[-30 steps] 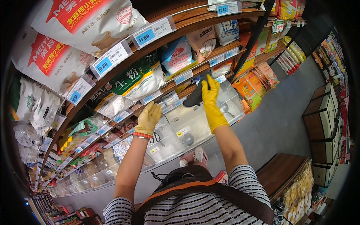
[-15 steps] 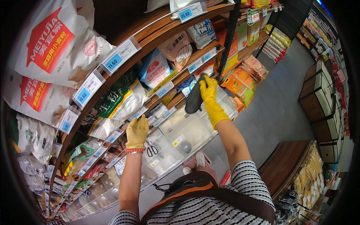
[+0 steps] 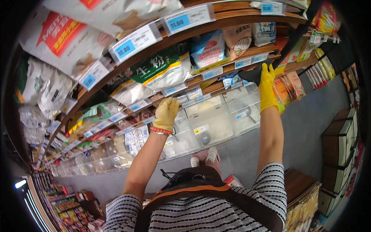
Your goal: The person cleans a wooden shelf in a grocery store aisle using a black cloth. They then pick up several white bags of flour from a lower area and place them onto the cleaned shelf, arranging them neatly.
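My right hand (image 3: 267,87), in a bright yellow rubber glove, is closed on a dark cloth (image 3: 253,73), which lies against the lower shelf's edge beside the black upright post. My left hand (image 3: 166,114) wears a paler yellow glove, with a red bead bracelet at the wrist. Its fingers are loosely bent, with nothing seen in them, close to the price-tag strip above the clear bins. Just behind it stands a green and white bag of starch (image 3: 160,71). Small blue and white packets (image 3: 232,79) sit on the shelf left of the cloth.
Clear lidded bins (image 3: 210,120) of pale grain or flour run below the shelves, with a round scoop (image 3: 242,112) inside one. Large white flour bags (image 3: 62,38) fill the upper left shelf. Orange packets (image 3: 284,87) stand beyond the post. A dark wooden display (image 3: 301,185) is at lower right.
My right hand has carried the cloth rightward and up onto the shelf edge by the post. My left hand has shifted right and up along the shelf. The whole view has turned.
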Demonstrator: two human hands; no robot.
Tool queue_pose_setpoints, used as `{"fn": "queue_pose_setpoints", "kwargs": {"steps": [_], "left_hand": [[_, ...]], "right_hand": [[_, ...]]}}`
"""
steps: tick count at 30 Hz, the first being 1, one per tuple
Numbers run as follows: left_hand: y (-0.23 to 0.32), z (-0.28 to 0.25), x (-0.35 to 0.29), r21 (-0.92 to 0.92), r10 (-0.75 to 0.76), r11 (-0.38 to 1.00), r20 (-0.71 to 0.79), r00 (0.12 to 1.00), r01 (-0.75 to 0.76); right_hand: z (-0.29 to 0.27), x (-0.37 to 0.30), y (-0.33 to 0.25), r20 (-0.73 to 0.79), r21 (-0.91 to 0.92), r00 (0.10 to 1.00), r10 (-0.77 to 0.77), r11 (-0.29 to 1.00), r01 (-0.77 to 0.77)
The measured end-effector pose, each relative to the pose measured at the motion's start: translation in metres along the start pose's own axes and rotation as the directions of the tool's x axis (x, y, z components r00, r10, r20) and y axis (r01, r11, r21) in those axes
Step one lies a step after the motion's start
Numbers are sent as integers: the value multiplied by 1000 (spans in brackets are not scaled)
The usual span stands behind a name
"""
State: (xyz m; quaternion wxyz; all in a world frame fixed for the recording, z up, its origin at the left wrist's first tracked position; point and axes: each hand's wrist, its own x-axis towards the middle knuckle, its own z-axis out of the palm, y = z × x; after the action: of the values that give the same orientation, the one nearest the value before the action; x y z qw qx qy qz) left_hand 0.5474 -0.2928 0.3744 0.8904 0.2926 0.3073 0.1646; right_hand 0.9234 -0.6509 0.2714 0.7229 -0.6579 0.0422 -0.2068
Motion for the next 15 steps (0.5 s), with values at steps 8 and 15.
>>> {"fn": "queue_pose_setpoints", "kwargs": {"steps": [8,15], "left_hand": [[-11,7,-24,82,227,973,-187,956,-215],[-22,-21,-7,305,466,835,50,884,-457]], "right_hand": [[62,-153,-39,144,-3,974,178,984,-179],[89,-232,-34,163,-62,985,-49,996,60]]}}
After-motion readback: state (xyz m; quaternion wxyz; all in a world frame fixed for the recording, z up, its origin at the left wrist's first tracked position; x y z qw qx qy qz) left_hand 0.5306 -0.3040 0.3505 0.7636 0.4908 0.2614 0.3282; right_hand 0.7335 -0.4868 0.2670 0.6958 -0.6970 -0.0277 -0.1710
